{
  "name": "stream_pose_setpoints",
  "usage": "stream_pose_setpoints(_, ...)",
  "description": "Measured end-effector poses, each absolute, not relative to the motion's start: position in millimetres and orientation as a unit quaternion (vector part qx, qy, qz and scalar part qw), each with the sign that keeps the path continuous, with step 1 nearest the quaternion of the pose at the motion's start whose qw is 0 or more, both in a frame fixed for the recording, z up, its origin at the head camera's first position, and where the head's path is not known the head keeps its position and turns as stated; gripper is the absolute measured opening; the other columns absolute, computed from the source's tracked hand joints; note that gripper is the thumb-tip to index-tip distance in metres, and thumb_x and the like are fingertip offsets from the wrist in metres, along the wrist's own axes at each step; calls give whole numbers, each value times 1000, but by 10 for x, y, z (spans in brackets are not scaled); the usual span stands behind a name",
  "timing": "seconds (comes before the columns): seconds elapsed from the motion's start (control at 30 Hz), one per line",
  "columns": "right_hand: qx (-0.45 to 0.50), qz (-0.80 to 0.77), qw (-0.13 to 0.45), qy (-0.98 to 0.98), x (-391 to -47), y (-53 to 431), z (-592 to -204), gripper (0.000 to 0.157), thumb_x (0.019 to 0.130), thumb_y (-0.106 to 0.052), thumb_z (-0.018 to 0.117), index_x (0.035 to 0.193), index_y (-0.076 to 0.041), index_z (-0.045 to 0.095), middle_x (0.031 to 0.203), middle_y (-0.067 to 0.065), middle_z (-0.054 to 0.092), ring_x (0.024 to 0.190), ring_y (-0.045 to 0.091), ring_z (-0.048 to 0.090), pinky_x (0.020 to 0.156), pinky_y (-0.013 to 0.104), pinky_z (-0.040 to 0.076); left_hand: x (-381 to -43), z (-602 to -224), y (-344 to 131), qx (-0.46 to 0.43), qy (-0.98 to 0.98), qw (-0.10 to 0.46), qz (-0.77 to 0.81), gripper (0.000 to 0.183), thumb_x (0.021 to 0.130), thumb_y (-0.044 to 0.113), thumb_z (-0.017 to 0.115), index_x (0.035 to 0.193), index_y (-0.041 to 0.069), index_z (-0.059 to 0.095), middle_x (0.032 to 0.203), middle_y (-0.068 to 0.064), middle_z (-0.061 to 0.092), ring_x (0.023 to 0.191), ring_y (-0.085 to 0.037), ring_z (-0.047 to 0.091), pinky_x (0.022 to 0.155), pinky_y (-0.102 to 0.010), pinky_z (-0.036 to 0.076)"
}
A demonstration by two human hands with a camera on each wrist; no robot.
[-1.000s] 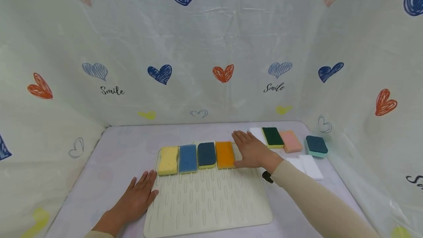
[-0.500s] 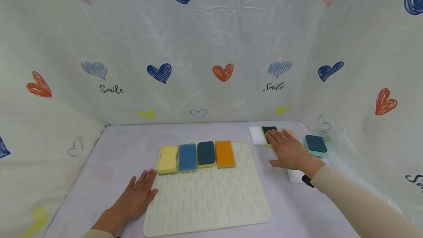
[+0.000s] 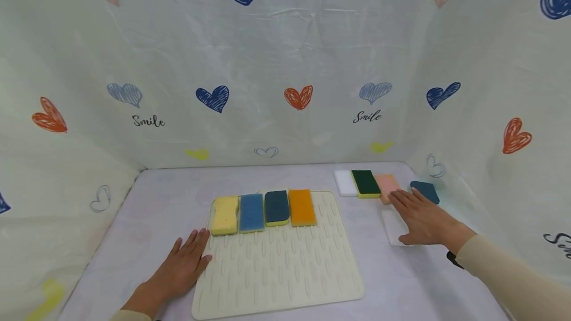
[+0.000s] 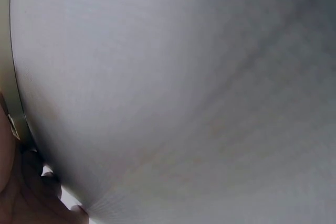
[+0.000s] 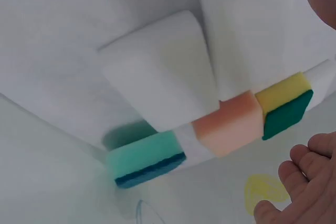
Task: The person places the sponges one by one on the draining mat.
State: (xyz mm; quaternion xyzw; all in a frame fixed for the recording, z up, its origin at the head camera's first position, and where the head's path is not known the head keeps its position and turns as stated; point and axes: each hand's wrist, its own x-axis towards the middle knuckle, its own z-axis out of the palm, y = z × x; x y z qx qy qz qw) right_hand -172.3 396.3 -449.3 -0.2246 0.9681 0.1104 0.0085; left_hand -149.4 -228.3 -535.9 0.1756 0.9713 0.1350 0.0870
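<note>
My left hand (image 3: pixel 180 269) rests flat at the left edge of a cream ridged mat (image 3: pixel 276 271), fingers straight. On the mat's far part lie a yellow sponge (image 3: pixel 225 216), a blue sponge (image 3: pixel 252 213), a dark blue scouring sponge (image 3: pixel 277 207) and an orange sponge (image 3: pixel 302 208). My right hand (image 3: pixel 424 219), fingers extended and holding nothing, hovers over two white sponges (image 5: pixel 157 72) at the table's right side. Near its fingertips are a pink sponge (image 5: pixel 231 124) and a teal sponge with a dark blue pad (image 5: pixel 147 158). The left wrist view shows mostly blurred cloth.
Left of the pink sponge lie a green-topped yellow sponge (image 3: pixel 366 184) and another white sponge (image 3: pixel 345 183). A white curtain (image 3: pixel 267 63) printed with hearts stands behind the table (image 3: pixel 178 197) and along its sides.
My right hand has moved from beside the orange sponge, across the green and pink sponges, to above the white ones at the right. The left hand stays in place.
</note>
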Motion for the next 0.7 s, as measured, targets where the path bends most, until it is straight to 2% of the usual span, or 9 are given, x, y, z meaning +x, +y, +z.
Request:
stream_pose_setpoints(0.2,-229,144,12,963,-1647,4089,-4642,110,73,-59,89,152,5,46,157,23,50,144,42,48,123,66,30,-1485,-5331,-2282,176,971,93,134,71,112,41,48,164,-3,29,169,-25,32,157,-48,26,123,-73,19)
stream_pose_setpoints(0.5,-207,144,35,967,-1660,4144,-4765,110,72,-59,88,152,5,47,157,23,49,144,44,46,123,66,28,-1493,-5333,-2288,174,971,96,136,71,112,40,50,165,-2,29,169,-25,32,157,-48,27,123,-73,18)
stream_pose_setpoints(0.7,-194,131,64,970,-1693,4166,-4793,109,76,-61,85,152,6,45,158,25,47,145,46,44,124,67,27,-1484,-5330,-2276,170,970,98,144,71,112,40,50,165,-3,28,169,-26,31,157,-49,26,123,-73,17)
